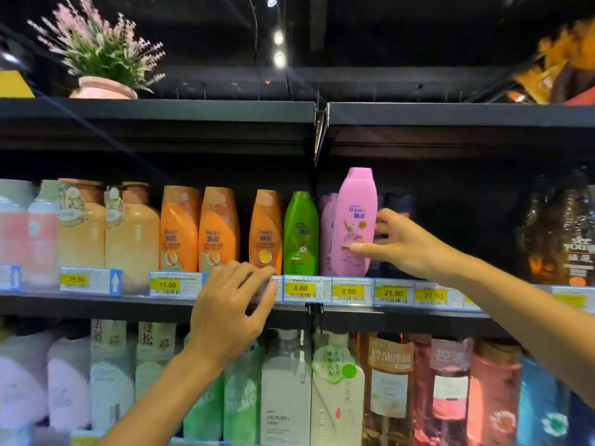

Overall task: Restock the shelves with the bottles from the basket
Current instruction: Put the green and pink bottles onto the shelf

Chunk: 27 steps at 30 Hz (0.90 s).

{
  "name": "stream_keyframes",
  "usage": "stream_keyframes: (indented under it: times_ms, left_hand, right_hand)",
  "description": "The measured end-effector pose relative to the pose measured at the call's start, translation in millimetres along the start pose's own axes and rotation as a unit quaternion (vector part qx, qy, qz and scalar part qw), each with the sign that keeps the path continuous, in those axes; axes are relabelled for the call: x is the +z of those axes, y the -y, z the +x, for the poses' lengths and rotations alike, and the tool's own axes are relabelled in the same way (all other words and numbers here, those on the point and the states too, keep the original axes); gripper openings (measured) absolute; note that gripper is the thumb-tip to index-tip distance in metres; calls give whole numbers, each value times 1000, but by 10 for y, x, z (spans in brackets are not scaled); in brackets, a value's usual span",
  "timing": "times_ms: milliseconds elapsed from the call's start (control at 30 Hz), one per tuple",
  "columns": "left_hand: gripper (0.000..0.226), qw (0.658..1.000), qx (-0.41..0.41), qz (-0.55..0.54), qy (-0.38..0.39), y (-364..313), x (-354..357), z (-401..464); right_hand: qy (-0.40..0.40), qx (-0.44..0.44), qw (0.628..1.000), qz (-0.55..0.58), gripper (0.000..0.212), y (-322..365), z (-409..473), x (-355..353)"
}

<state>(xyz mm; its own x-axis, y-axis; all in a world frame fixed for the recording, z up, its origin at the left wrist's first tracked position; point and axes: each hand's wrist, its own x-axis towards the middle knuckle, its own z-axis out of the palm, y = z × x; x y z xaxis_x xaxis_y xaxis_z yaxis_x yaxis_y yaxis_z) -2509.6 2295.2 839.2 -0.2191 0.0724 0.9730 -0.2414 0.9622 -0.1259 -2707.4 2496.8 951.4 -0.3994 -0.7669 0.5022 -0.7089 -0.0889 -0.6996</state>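
My right hand (402, 241) grips a pink shampoo bottle (354, 217) by its lower right side, holding it upright on the middle shelf (96, 299), in front of another pink bottle (326, 233). Just left stands a green bottle (301, 233), then several orange bottles (219, 230). My left hand (230, 312) rests with fingers apart on the shelf's price strip below the orange bottles and holds nothing. No basket is in view.
Dark brown bottles (563, 233) stand at the right of the same shelf, with a dark gap between them and the pink bottle. The lower shelf is packed with white, green and red bottles. A potted plant (103, 59) sits on the top shelf.
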Motion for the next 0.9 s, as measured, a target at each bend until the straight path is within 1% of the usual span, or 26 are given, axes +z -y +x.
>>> stream_keyframes:
  times_ms: [133, 200, 267, 367, 433, 567, 633, 733, 900]
  left_hand:
    - [21, 1000, 5, 17, -24, 9, 27, -10]
    - [22, 1000, 9, 17, -23, 15, 33, -24]
    - [22, 1000, 12, 15, -24, 27, 35, -31]
    - [24, 999, 11, 17, -26, 28, 37, -36]
    - [25, 999, 9, 18, -27, 27, 39, -44]
    - [26, 999, 8, 20, -24, 24, 41, -38]
    - [25, 1000, 5, 23, -21, 17, 38, -42]
    - [25, 1000, -2, 20, -20, 7, 33, -51]
    - [26, 1000, -3, 23, -19, 12, 33, -48]
  right_hand:
    - [41, 44, 998, -28, 40, -16, 125, 32]
    - [74, 71, 994, -41, 43, -26, 148, 38]
    - [87, 78, 991, -67, 47, -19, 172, 24]
    - [72, 55, 986, -140, 45, 29, 185, -6]
    - [62, 47, 986, -150, 42, 7, 177, -11]
    - [65, 65, 977, -191, 29, -60, 144, -36]
    - [59, 66, 974, -209, 26, -42, 156, 0]
    - [52, 69, 968, -234, 24, 7, 205, 98]
    - [50, 84, 966, -241, 28, 20, 280, 178]
